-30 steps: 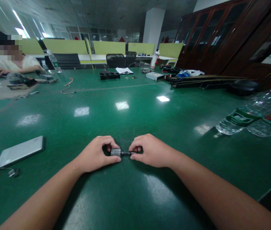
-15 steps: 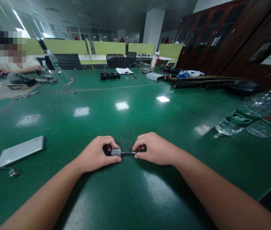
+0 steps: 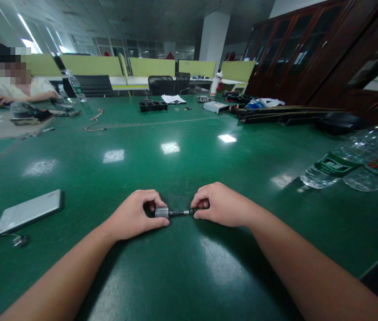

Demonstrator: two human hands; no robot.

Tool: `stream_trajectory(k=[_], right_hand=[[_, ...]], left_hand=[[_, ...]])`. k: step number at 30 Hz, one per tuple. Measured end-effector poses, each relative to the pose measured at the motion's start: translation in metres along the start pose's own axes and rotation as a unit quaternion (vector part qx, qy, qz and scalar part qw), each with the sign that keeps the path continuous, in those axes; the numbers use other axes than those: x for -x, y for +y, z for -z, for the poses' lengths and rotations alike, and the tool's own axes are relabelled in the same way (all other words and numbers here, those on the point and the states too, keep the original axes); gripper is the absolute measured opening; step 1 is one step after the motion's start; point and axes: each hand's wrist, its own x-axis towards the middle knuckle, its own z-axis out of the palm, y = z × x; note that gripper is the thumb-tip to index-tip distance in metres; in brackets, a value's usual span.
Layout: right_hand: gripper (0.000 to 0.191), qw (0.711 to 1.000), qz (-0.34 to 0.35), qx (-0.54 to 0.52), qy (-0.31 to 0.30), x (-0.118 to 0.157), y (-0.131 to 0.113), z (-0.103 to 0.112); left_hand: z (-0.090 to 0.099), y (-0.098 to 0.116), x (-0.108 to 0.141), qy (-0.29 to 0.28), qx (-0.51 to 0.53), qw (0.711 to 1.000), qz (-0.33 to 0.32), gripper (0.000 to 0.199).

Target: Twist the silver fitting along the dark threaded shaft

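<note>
My left hand (image 3: 138, 215) grips a short silver cylinder, which looks like a small motor (image 3: 161, 212), between thumb and fingers just above the green table. From its right end a thin dark shaft (image 3: 177, 213) points right, with a bright metal tip. At that tip, my right hand (image 3: 220, 205) pinches a small dark ribbed piece (image 3: 193, 210) between thumb and fingertips. Most of this piece is hidden by the fingers. Whether it still touches the shaft's tip, I cannot tell.
Left of my hands lie a grey power bank (image 3: 30, 211) with a white cable and a small metal part (image 3: 20, 240). Clear water bottles (image 3: 332, 165) stand on the right. A black tray (image 3: 153, 105) and dark strips (image 3: 276, 116) lie farther back. Another person (image 3: 18, 91) sits at far left.
My right hand has moved a little to the right with the dark ribbed piece, uncovering the shaft's bright tip. My left hand and the silver cylinder have stayed in place.
</note>
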Motion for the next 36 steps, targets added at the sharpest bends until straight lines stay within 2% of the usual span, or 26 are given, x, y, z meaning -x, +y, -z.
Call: stream_trajectory(k=[8,16,25,36], right_hand=[[0.013,0.999,0.0,-0.037,0.014,-0.004,-0.006,-0.01],[0.013,0.998,0.009,-0.047,0.034,-0.006,-0.012,-0.016],[0.014,0.993,0.092,-0.048,0.054,-0.011,-0.02,-0.031],[0.014,0.992,0.106,-0.022,0.073,-0.014,-0.02,-0.037]], left_hand=[[-0.001,0.001,0.0,0.002,-0.005,1.0,0.005,0.019],[0.001,0.002,0.001,0.006,0.011,1.0,0.008,0.028],[-0.002,0.002,-0.002,0.001,-0.038,0.999,-0.003,0.023],[-0.001,0.0,-0.001,0.006,-0.048,0.999,-0.014,0.023]])
